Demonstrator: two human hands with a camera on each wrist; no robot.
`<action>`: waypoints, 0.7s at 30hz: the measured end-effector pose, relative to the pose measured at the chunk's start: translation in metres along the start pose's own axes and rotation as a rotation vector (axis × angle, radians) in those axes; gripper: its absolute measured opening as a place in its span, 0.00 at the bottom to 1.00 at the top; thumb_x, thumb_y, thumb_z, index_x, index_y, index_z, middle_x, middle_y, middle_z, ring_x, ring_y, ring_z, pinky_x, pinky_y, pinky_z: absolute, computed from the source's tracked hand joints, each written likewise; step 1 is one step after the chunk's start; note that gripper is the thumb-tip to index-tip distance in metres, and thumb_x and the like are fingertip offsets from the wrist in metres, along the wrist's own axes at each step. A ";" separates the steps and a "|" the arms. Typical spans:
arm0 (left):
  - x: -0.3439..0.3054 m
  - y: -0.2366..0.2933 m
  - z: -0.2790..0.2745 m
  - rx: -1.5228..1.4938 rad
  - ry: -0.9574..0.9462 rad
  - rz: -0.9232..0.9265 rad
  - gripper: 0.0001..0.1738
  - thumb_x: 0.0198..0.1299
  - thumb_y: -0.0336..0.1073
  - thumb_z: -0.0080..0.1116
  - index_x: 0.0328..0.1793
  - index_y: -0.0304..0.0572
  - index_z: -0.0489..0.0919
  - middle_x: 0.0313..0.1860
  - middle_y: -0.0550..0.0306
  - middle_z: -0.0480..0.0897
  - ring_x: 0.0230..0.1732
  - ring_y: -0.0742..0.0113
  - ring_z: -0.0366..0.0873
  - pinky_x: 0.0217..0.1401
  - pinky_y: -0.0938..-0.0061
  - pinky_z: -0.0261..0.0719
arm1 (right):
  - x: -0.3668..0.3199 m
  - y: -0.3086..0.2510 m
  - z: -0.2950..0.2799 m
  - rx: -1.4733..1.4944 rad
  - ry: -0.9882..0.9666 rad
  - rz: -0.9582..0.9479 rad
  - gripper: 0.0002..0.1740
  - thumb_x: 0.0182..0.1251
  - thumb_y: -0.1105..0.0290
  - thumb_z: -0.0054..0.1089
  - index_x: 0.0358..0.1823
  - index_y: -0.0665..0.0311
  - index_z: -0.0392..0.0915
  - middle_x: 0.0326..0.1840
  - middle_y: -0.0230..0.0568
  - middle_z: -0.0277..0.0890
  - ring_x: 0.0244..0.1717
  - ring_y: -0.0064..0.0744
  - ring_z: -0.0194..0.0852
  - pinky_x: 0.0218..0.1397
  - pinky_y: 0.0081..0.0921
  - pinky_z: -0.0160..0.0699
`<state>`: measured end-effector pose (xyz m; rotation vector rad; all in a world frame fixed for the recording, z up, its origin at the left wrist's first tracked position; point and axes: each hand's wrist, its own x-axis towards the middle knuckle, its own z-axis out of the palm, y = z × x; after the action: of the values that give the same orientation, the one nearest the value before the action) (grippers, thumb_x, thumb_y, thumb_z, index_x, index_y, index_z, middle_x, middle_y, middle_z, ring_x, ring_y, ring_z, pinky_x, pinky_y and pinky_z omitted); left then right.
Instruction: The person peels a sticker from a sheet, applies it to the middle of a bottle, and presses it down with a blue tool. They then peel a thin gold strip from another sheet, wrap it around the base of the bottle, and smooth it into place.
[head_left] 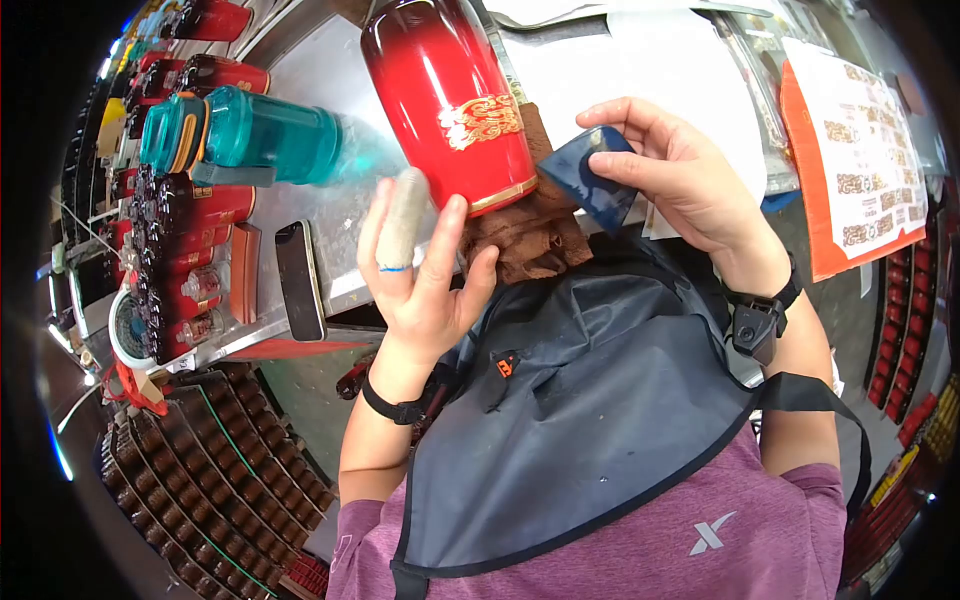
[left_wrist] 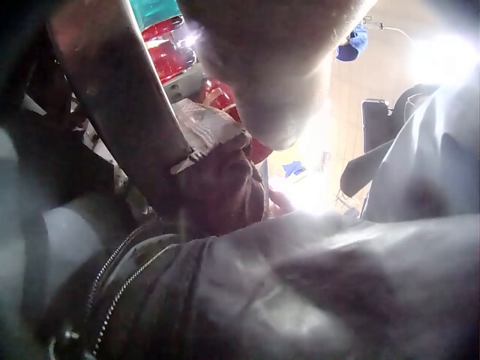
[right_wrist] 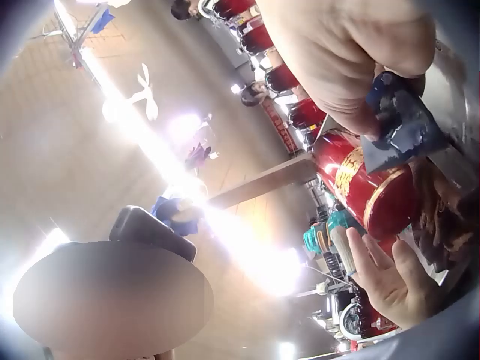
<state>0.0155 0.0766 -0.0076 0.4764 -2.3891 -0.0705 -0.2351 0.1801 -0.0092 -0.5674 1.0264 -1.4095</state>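
A glossy red jar [head_left: 440, 95] with a gold flame-like pattern lies tilted on a crumpled brown cloth [head_left: 545, 240] at the table's near edge. Between thumb and fingers, my right hand [head_left: 695, 185] pinches a dark blue flat scraper [head_left: 578, 175], just right of the jar's gold-rimmed end. My left hand [head_left: 425, 290] is raised beside that same end, fingers spread and holding nothing; a pale cover sheathes one finger. The right wrist view shows the scraper [right_wrist: 403, 127] overlapping the jar [right_wrist: 375, 191]. In the left wrist view, the hand [left_wrist: 262, 67] is large and blurred.
Left of the jar lie a teal bottle [head_left: 270, 135] and a phone [head_left: 300, 280]. More red jars [head_left: 215, 205] line the left side. White paper [head_left: 670, 60] covers the table's back right, near an orange-edged sheet of printed patterns [head_left: 865, 170]. A dark apron [head_left: 580, 400] spans the lap.
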 end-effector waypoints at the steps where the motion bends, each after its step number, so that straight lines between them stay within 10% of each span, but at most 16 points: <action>1: -0.001 0.003 -0.002 0.000 -0.004 0.004 0.30 0.55 0.38 0.73 0.65 0.43 0.82 0.69 0.43 0.74 0.72 0.42 0.67 0.72 0.54 0.69 | 0.000 0.000 0.002 0.008 -0.009 0.019 0.18 0.72 0.75 0.61 0.61 0.67 0.74 0.50 0.31 0.76 0.50 0.13 0.76 0.53 0.12 0.76; 8: 0.004 0.011 -0.007 0.032 -0.049 0.079 0.21 0.56 0.32 0.70 0.57 0.38 0.86 0.56 0.50 0.83 0.54 0.53 0.79 0.58 0.64 0.82 | 0.011 0.014 0.000 -0.032 0.031 -0.014 0.13 0.77 0.69 0.58 0.58 0.66 0.76 0.46 0.28 0.78 0.46 0.12 0.76 0.49 0.12 0.76; 21: 0.019 0.015 0.007 0.144 -0.074 0.239 0.20 0.50 0.32 0.71 0.52 0.49 0.89 0.58 0.65 0.83 0.61 0.61 0.73 0.57 0.67 0.81 | 0.015 0.021 0.000 -0.092 0.017 -0.005 0.13 0.78 0.67 0.56 0.56 0.66 0.76 0.44 0.28 0.79 0.44 0.11 0.75 0.47 0.13 0.76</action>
<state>-0.0067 0.0833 0.0012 0.2545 -2.5165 0.1947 -0.2266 0.1686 -0.0305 -0.6263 1.1088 -1.3785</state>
